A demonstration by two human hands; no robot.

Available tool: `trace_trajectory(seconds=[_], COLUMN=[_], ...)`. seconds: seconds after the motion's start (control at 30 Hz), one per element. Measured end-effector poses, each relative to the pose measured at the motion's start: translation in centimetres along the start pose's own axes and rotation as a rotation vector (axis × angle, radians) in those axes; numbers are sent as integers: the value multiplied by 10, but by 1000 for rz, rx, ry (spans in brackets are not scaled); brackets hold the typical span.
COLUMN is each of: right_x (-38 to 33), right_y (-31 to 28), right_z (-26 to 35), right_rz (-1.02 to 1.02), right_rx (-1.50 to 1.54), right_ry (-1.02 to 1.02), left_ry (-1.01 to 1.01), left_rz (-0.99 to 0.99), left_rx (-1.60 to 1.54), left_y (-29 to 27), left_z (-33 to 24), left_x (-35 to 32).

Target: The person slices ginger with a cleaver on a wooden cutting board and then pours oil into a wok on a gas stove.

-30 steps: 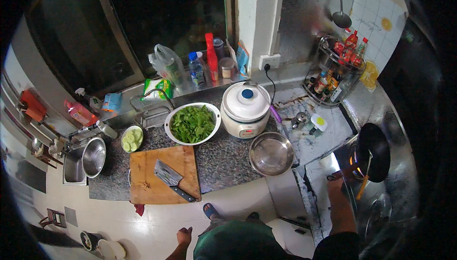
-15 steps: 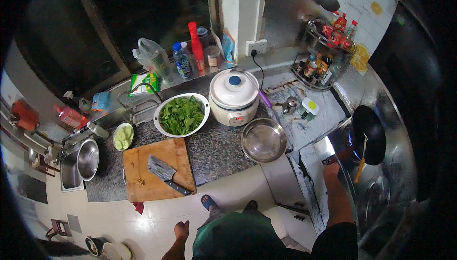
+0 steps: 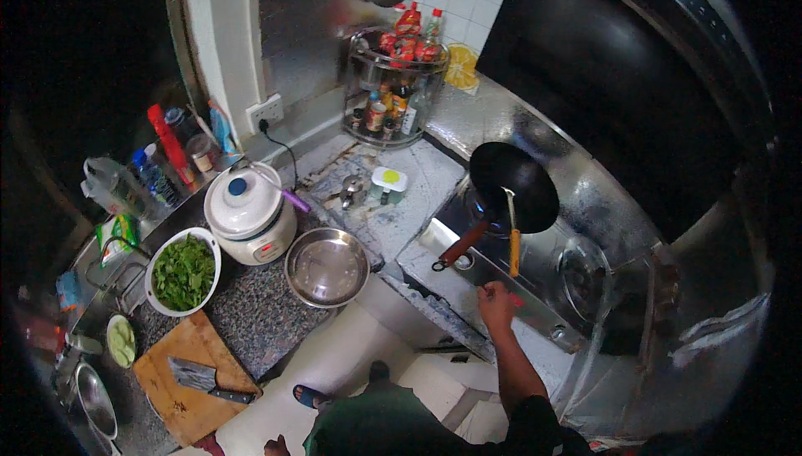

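At the front edge of the gas stove [image 3: 547, 266], the person's right hand [image 3: 497, 301] is lowered with its fingers drawn in together; whether they grip anything there cannot be told. Just beyond it, clear of the fingers, is the brown handle [image 3: 461, 245] of a black wok [image 3: 528, 193], which points back toward the person. The wok sits on the burner, and a small blue flame shows at its near left side. A spatula [image 3: 514, 254] with an orange-yellow handle leans over the wok's near rim, its pale upper end inside the pan and its handle hanging out over the stove, near the right hand but apart from it.

The left hand [image 3: 276, 446] is low at the bottom edge, partly cut off, so how its fingers stand cannot be told.

Left of the stove, the speckled counter [image 3: 251, 322] carries a steel bowl [image 3: 327, 269] just beside a lidded white electric cooker [image 3: 242, 205]. Further left stands a white colander [image 3: 218, 255] of leafy greens [image 3: 182, 274]. Nearer the person, a cleaver [image 3: 194, 374] lies flat on a wooden cutting board [image 3: 209, 342], with pale green slices [image 3: 122, 341] to the left. A two-tier rack [image 3: 383, 142] of bottles stands in the corner behind.
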State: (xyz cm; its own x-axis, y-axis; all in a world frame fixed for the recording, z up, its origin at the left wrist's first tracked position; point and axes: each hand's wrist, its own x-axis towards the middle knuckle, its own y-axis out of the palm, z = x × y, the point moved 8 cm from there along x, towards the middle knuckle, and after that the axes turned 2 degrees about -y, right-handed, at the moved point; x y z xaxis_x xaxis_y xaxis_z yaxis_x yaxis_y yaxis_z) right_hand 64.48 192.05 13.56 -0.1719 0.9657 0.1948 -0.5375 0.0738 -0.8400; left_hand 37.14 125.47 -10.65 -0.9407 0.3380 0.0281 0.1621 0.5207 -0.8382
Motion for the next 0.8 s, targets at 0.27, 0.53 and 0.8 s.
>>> trace_trajectory(seconds=[0.27, 0.53, 0.8], right_x=[36, 117, 199], right_y=[-96, -132, -265], right_z=[78, 57, 93], right_rz=[-9, -70, -255], right_rx=[-554, -502, -281], right_ry=[-340, -447, -103], left_ry=[-31, 77, -22], left_rz=[148, 141, 190], left_rx=[10, 92, 90], left_y=[6, 35, 29], left_z=[-10, -30, -65], left_x=[31, 47, 13])
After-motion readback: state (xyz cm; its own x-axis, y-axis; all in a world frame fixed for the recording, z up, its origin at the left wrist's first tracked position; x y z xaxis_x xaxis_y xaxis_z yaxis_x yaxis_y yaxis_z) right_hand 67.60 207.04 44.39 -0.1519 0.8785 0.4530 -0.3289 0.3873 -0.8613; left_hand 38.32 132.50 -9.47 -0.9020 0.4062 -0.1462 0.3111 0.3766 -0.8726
